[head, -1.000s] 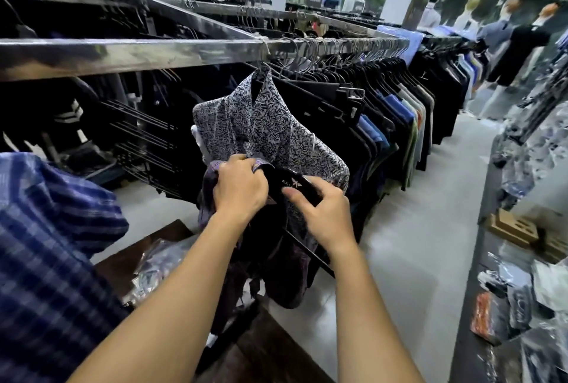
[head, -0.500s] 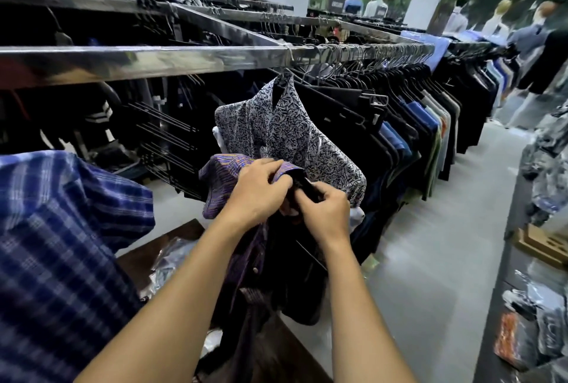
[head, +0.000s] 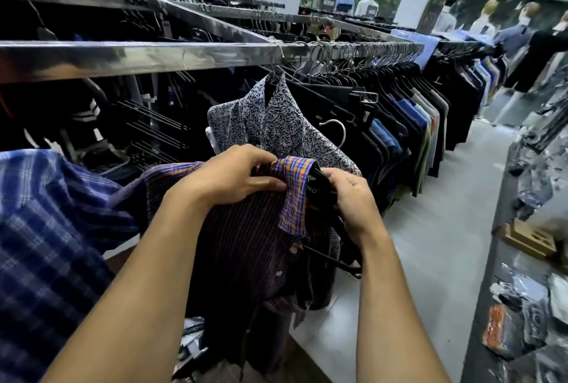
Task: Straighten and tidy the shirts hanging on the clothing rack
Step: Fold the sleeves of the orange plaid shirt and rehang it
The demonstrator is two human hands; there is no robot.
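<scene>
Head view | steel rail (head: 184, 57) crowded with hangers | grey floor (head: 436, 244)

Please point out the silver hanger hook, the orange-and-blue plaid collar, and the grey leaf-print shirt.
silver metal hanger hook (head: 339, 133), head view, on its curved wire.
orange-and-blue plaid collar (head: 296, 189), head view, on its folded flap.
grey leaf-print shirt (head: 276, 124), head view, on its front panel.

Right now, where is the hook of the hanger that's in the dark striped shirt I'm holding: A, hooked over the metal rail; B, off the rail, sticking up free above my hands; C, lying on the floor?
B: the metal hook stands free in front of the leaf-print shirt, well below the rail, while the left hand and right hand hold the dark striped shirt at its collar.
</scene>
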